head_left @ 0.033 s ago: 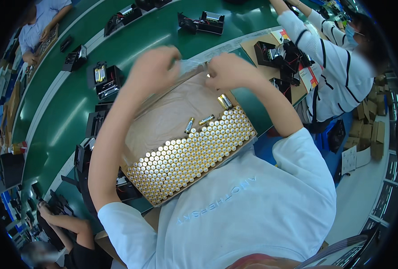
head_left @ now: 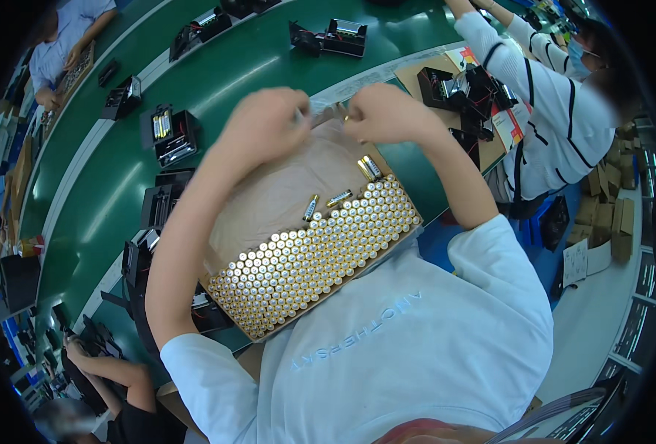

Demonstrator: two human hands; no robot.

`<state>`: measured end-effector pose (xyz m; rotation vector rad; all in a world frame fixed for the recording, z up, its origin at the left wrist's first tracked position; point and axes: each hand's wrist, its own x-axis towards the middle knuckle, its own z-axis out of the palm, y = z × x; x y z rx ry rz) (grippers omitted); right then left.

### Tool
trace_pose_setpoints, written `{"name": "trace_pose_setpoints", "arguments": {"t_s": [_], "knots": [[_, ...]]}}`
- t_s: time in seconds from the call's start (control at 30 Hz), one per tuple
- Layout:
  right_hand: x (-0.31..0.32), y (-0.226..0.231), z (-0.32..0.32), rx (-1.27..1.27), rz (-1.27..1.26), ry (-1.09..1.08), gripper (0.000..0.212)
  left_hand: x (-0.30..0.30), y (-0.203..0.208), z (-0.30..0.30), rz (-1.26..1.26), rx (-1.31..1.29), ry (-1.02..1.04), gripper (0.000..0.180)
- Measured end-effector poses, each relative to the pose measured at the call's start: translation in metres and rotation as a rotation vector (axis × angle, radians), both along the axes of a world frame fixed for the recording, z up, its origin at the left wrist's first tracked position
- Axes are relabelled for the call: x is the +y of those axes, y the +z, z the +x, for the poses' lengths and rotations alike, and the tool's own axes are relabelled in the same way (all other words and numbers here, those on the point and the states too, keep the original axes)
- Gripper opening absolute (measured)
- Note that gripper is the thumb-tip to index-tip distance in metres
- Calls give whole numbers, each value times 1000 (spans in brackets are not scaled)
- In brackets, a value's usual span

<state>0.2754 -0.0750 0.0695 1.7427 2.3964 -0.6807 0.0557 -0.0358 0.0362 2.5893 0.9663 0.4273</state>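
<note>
left hand (head_left: 265, 122): curled, contents hidden, cannot tell | right hand (head_left: 383, 112): curled, pinching a small battery-like piece at the box's far edge | loose batteries (head_left: 369, 168): on cardboard box (head_left: 269, 200), just nearer than the right hand, long axes slanted toward it | packed upright batteries (head_left: 313, 255): box's near half

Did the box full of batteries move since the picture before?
No. The box of batteries sits in the same spot on the green table, beside the same black holders.

Nothing has shifted — both hands (head_left: 320, 122) sit at the far edge of the battery tray (head_left: 269, 203) as before.
</note>
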Motion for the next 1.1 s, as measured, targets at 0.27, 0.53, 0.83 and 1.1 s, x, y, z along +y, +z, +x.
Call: {"name": "trace_pose_setpoints", "arguments": {"t_s": [0.27, 0.53, 0.83, 1.1], "knots": [[-31, -27, 60, 1236, -507, -515, 21, -16, -68, 64, 143, -52, -600, 17], [-48, -48, 61, 934, -327, -401, 19, -19, -66, 68, 281, 215, -525, 18], [-48, -32, 23, 137, 127, 27, 24, -26, -44, 50, 235, 387, -314, 21], [-26, -9, -7, -25, 103, 303, 27, -29, 1, 17, 13, 420, -193, 25]]}}
